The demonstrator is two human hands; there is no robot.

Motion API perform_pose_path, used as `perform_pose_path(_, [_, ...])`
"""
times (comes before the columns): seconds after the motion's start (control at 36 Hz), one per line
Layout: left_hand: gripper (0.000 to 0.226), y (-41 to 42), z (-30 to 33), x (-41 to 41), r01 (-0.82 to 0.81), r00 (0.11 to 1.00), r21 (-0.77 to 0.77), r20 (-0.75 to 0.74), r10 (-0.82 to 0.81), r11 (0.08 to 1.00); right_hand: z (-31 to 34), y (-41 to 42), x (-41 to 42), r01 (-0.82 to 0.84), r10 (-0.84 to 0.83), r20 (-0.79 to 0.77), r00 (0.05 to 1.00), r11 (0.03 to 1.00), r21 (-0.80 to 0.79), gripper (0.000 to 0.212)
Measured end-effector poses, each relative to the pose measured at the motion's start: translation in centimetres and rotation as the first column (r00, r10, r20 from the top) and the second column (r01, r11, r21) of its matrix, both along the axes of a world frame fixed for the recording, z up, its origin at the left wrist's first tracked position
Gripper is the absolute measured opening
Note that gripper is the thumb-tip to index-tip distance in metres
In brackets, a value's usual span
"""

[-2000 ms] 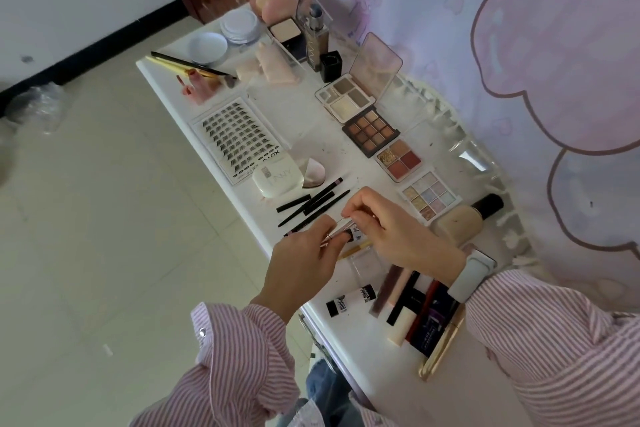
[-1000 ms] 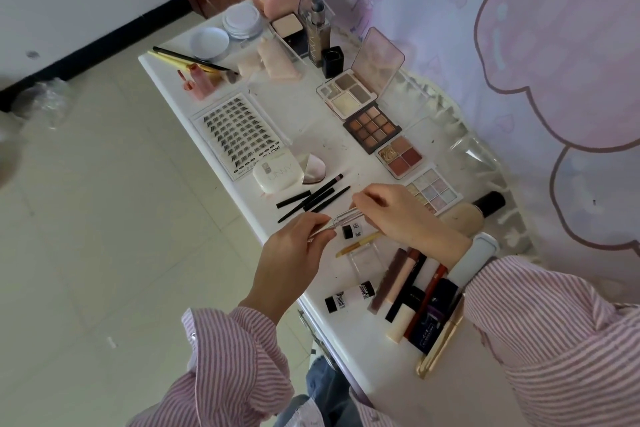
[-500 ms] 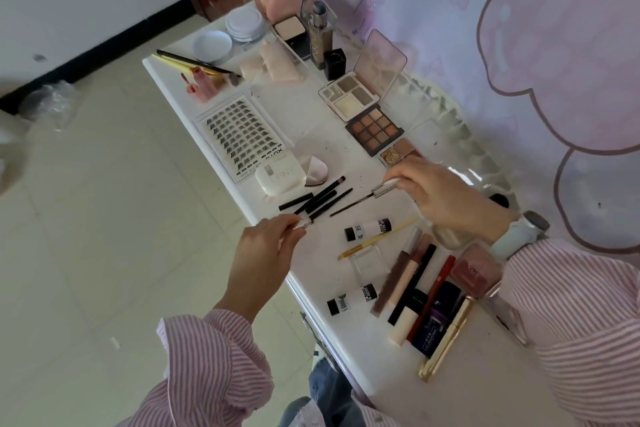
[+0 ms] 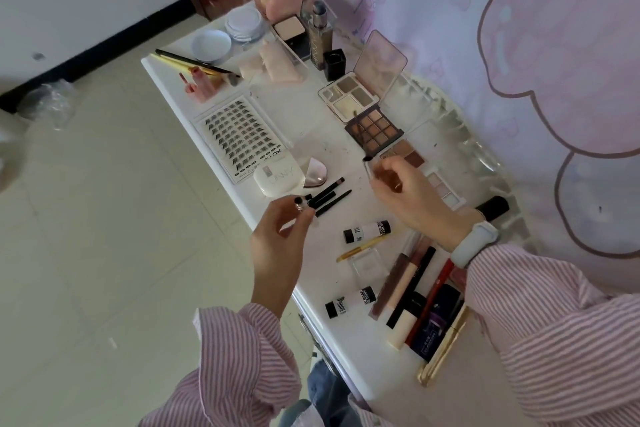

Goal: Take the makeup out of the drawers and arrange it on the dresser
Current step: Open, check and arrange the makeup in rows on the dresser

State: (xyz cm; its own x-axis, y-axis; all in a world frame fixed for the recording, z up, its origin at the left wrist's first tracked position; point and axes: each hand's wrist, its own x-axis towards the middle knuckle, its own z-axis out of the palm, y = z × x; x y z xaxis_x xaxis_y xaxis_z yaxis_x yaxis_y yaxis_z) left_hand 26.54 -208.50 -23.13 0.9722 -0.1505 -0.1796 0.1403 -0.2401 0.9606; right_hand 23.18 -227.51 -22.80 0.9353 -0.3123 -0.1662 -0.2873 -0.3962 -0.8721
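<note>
Both hands have drawn apart since a second ago, when they met over one slim tube above the worktop (image 4: 277, 104). Now the left hand (image 4: 277, 236) pinches a small dark-tipped cap (image 4: 300, 204) between curled fingertips near the front edge. The right hand (image 4: 408, 191) has swung back toward the palettes and pinches a thin wand (image 4: 367, 166) with a dark tip, held just above the surface. My guess is the tube has been opened and is being checked rather than set down, so arranging pauses for now.

Counted on the worktop: four eyeshadow palettes (image 4: 375, 128) in a diagonal row, one lash tray (image 4: 239, 139), two white tubes with black caps (image 4: 367, 230), and three black pencils (image 4: 329, 196) beside the left hand. No drawers can be made out clearly.
</note>
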Motion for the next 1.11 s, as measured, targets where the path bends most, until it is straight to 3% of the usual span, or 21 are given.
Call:
perform_pose_path(0.11, [0.019,-0.2,-0.6,-0.9,0.046,0.999,0.069,-0.028,-0.044,0.997,-0.5,0.9,0.2,-0.153,0.15,-0.036,0.988,0.983,-0.102,0.012])
perform_pose_path(0.17, [0.02,-0.2,-0.9,-1.0,0.05,0.998,0.087,-0.03,-0.047,0.995,-1.0,1.2,0.4,-0.215,0.207,-0.06,0.977,0.945,-0.246,0.016])
perform_pose_path(0.28, [0.02,-0.5,-1.1,-0.7,0.045,0.999,0.08,0.01,-0.046,0.996,-1.9,1.6,0.7,-0.276,0.236,-0.149,0.96,0.872,-0.403,0.024])
perform_pose_path(0.53, [0.021,-0.9,-1.5,0.2,0.081,0.989,0.135,0.109,-0.096,0.988,-2.1,1.7,1.3,-0.32,0.274,-0.169,0.947,0.852,-0.414,0.017])
perform_pose_path(0.92, [0.03,-0.6,-2.6,0.0,0.097,0.958,0.36,0.219,-0.185,0.928,-2.9,1.7,1.4,-0.336,0.291,-0.171,0.942,0.845,-0.416,0.016])
perform_pose_path(1.11, [0.043,-0.1,-2.7,-0.2,0.114,0.948,0.354,0.241,-0.208,0.928,-1.9,1.5,0.6,-0.309,0.262,-0.181,0.948,0.893,-0.328,0.041])
